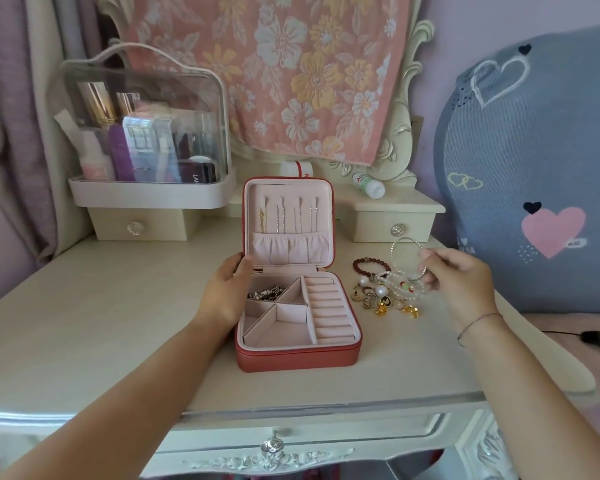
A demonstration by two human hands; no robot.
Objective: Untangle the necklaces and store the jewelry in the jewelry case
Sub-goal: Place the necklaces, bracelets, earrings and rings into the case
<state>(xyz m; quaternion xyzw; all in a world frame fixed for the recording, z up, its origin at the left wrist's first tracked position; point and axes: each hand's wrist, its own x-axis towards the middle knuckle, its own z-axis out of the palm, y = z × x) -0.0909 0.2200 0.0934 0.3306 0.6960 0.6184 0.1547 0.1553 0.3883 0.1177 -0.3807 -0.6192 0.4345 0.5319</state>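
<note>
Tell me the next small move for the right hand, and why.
Probably carry the silver bangle leftward and lower it into the bare front compartment of the jewelry case. The right hand pinches the bangle above the loose pile, the left hand grips the open case's left edge, and that compartment looks roomy enough.

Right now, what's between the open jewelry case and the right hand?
Head view: the loose jewelry pile on the table, between jewelry case and right hand holding a bangle.

Single head-worn wide-angle view, looked forward and down over the worktop [101, 306], close enough that both forearms [146, 393] ran in from the bottom edge.
</note>
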